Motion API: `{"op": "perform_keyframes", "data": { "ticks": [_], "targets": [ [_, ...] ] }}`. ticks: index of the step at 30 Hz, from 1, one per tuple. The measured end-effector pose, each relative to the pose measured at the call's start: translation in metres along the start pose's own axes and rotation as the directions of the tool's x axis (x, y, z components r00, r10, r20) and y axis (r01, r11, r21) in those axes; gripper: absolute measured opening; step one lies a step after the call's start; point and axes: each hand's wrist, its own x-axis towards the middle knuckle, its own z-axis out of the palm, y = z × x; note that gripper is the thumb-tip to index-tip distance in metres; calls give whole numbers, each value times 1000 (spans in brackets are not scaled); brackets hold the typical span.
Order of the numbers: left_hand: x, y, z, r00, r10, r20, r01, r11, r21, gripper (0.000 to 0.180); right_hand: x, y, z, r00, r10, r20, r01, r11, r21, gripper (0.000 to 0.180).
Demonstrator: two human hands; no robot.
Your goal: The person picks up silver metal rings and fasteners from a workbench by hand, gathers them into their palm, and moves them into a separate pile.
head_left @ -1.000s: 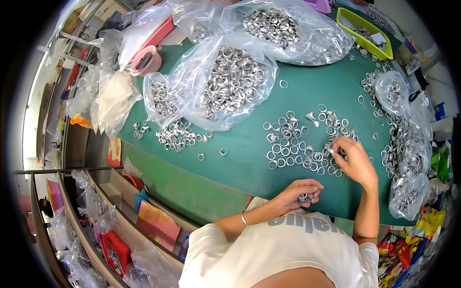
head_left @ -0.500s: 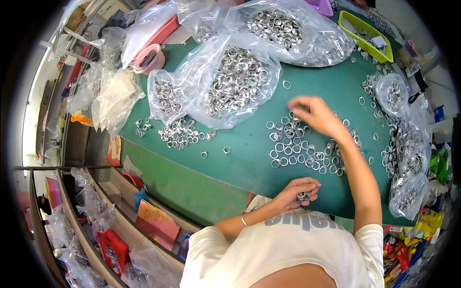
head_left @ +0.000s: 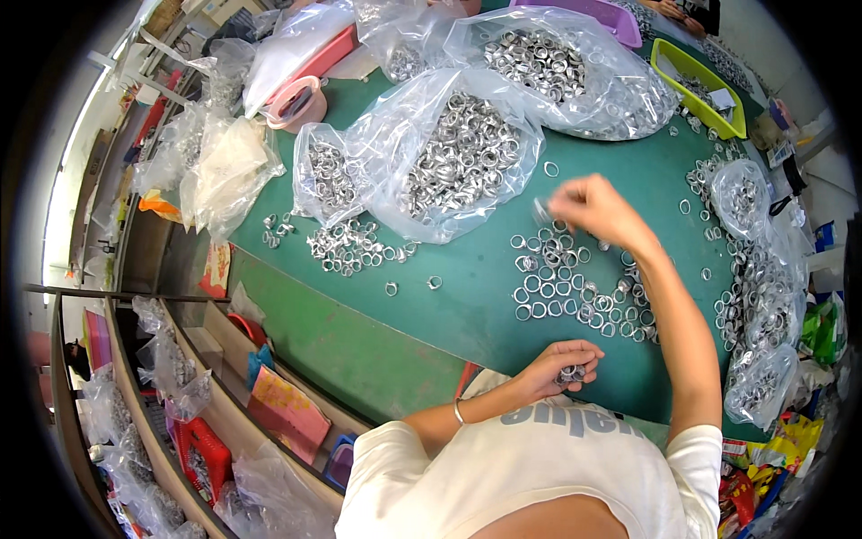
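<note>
Pink round tub [head_left: 312,115], far left of green tabletop [head_left: 485,301]; dark item [head_left: 296,101] inside. Purple tray [head_left: 630,32], far edge. Lime-green basket [head_left: 724,128], far right. Cream plastic bag [head_left: 229,171], crumpled, at tabletop's left end. Shelving [head_left: 131,395], lower left: red basket [head_left: 215,452], pink-and-yellow card [head_left: 287,415] (lying aslant), blue-purple container [head_left: 341,461]. Green floor [head_left: 350,346], scuffed. Yellow packaging [head_left: 795,440], lower right, crinkled. Green bag [head_left: 819,330], right side.
</note>
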Motion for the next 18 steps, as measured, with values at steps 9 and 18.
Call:
{"op": "perform_keyframes", "data": {
  "ticks": [9, 18],
  "targets": [
    [-2, -2, -9, 998, 59, 37, -59, 998, -2, 23, 32, 48, 3, 978, -76, -197, 63, 996, -70, 25],
    [-4, 7, 0, 999, 49, -19, -49, 999, -13, 30, 61, 78, 25, 798, -440, -411, 97, 768, -634, 11]
  ]
}}
